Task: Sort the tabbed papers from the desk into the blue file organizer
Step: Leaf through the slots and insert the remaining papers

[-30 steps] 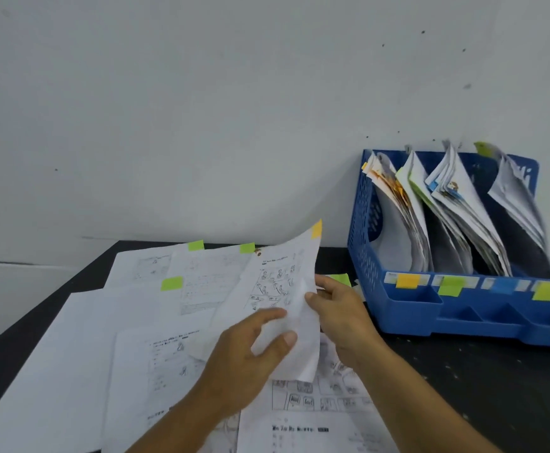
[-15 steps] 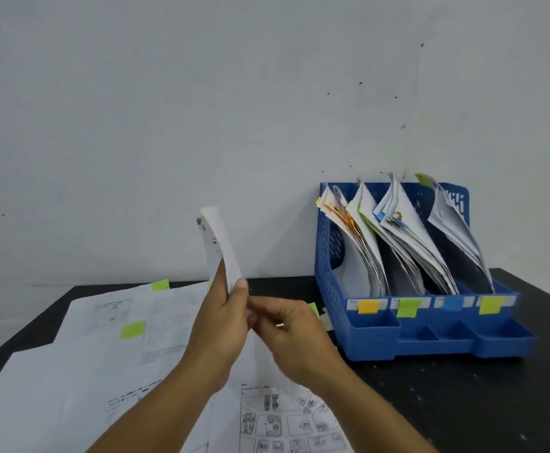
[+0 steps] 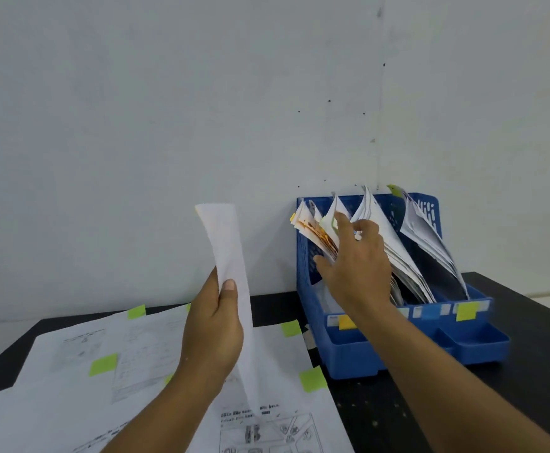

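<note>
My left hand (image 3: 213, 328) grips a white sheet (image 3: 226, 246) that stands upright, seen nearly edge-on, above the desk. Its tab colour is hard to tell. My right hand (image 3: 353, 259) reaches into the blue file organizer (image 3: 358, 354), fingers spread against the leaning papers in the left slots (image 3: 313, 230). The organizer has several slots with orange, blue and green labels along its front. Several loose papers with green tabs (image 3: 103, 364) lie spread on the black desk (image 3: 463, 403) below my arms.
A white wall rises directly behind the desk and organizer. The organizer stands at the back right of the desk, with small trays (image 3: 473, 338) along its front. The desk's left edge cuts in at the lower left.
My right hand let go of the sheet and moved right into the organizer's left slots. My left hand kept the sheet upright. The view shifted, so the organizer appears closer.
</note>
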